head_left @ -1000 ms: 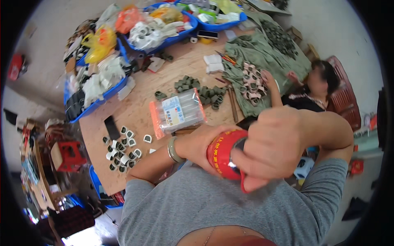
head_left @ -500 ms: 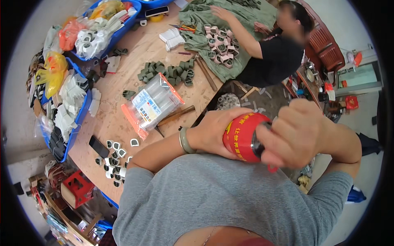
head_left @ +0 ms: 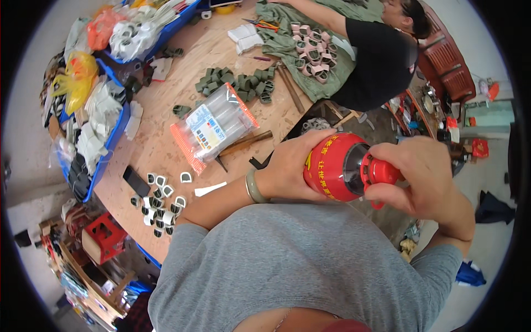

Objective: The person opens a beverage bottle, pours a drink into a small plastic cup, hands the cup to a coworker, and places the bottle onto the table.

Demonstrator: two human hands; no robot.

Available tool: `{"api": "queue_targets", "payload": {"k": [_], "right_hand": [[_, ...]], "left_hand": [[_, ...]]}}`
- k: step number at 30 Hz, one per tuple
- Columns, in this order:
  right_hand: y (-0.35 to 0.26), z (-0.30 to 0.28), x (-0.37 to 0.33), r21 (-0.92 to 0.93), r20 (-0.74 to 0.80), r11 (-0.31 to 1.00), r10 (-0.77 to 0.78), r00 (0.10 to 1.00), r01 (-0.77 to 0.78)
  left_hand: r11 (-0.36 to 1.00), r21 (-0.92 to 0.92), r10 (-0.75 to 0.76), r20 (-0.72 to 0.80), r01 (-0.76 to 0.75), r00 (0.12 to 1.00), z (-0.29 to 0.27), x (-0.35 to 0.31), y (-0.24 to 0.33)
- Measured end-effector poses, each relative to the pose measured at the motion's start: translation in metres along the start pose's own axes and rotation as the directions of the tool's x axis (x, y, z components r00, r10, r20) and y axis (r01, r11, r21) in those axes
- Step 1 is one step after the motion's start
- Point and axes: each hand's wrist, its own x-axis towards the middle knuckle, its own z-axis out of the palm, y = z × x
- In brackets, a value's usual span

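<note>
You are in what looks like a small workshop. Your broad wooden worktable (head_left: 130, 152) carries sorted heaps of small pieces: dark green ones (head_left: 255, 86), pink ones (head_left: 315, 54) on a green cloth (head_left: 333, 84), white-and-dark ones (head_left: 149, 219). Blue bins (head_left: 112, 149) full of bags and loose parts stand along it, and an orange-handled hand tool (head_left: 268, 25) lies by the cloth. A co-worker (head_left: 381, 61) shares your table. The cluttered furniture (head_left: 91, 282) at left may be another bench; the lens bends it badly.
</note>
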Motion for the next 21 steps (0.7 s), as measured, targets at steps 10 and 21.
{"api": "queue_targets", "payload": {"k": [10, 21], "right_hand": [[0.014, 0.025, 0.043, 0.222, 0.217, 0.923, -0.360, 0.907, 0.314], [-0.010, 0.041, 0.081, 0.044, 0.373, 0.943, -0.323, 0.870, 0.331]], "left_hand": [[0.997, 0.068, -0.013, -0.162, 0.024, 0.987, -0.012, -0.051, -0.007], [0.955, 0.267, -0.017, -0.395, 0.132, 0.919, -0.026, -0.087, -0.002]]}}
